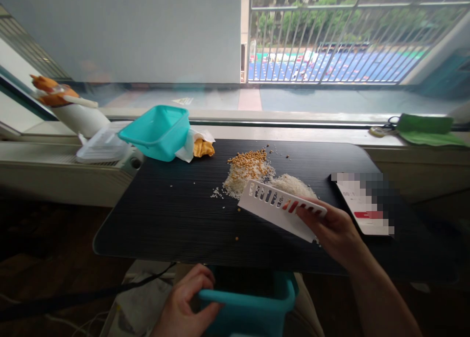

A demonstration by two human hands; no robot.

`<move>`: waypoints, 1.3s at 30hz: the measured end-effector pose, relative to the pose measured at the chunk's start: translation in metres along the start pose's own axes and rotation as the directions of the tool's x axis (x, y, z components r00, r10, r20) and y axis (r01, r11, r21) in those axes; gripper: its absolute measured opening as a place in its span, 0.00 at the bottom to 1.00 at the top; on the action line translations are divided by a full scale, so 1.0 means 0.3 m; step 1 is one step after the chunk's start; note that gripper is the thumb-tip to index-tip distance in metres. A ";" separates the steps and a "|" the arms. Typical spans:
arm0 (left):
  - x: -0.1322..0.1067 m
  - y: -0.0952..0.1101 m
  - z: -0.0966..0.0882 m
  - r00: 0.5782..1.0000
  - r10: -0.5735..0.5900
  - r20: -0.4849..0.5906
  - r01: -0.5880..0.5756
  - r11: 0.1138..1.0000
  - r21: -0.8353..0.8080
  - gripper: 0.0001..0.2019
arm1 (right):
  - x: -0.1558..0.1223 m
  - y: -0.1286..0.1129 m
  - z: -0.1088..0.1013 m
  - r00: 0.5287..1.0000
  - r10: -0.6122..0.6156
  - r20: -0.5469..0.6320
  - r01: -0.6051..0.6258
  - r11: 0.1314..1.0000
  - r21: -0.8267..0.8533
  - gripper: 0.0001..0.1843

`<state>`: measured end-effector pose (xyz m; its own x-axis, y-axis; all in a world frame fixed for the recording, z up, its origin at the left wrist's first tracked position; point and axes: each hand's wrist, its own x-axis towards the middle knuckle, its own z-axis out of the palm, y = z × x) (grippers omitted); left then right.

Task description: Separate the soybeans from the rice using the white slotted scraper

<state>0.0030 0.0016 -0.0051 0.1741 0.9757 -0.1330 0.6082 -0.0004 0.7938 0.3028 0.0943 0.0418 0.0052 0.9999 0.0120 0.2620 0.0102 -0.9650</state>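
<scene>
My right hand (330, 227) grips one end of a white slotted plastic strip (273, 214), held tilted above the black table. Just behind the strip lie a pile of white rice (292, 184) and a second rice pile (237, 180) topped with yellow soybeans (249, 161). My left hand (193, 298) is closed on the rim of a teal plastic bin (253, 305) below the table's front edge. The bin's inside is dark, so its contents cannot be made out.
On the black table (157, 214), a phone (362, 204) lies at the right. Another teal bin (157, 131) stands at the back left beside a crumpled yellow-and-white packet (203, 147). A green cloth (426, 129) and scissors (392, 122) rest on the windowsill. Loose grains are scattered around the piles.
</scene>
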 end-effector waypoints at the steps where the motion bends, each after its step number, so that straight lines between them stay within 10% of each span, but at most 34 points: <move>1: 0.000 -0.001 0.001 1.000 -0.001 -0.002 0.001 1.000 -0.007 0.08 | 0.002 0.000 0.003 0.999 -0.020 0.028 0.021 1.000 -0.013 0.14; 21: -0.003 -0.009 -0.024 0.997 0.062 -0.048 -0.063 0.998 -0.015 0.07 | -0.099 -0.083 0.009 0.876 -0.081 0.476 0.141 0.986 -0.093 0.11; 26: -0.002 -0.012 -0.018 1.000 0.022 -0.020 -0.022 1.000 0.010 0.07 | -0.098 -0.057 -0.033 0.999 -0.041 0.002 0.041 0.997 -0.072 0.10; 29: -0.002 -0.014 -0.018 1.000 0.023 -0.011 -0.023 1.000 0.018 0.07 | -0.050 -0.031 -0.039 0.958 -0.045 -0.284 -0.006 0.984 -0.176 0.13; 39: -0.003 -0.011 -0.004 0.999 0.039 -0.016 -0.039 0.999 0.012 0.07 | 0.014 0.009 -0.044 0.977 -0.019 -0.211 0.007 0.998 -0.060 0.13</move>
<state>-0.0003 0.0009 -0.0069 0.1854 0.9784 -0.0920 0.6101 -0.0412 0.7913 0.3162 0.0985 0.0427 0.2038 0.9753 0.0856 0.3191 0.0165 -0.9476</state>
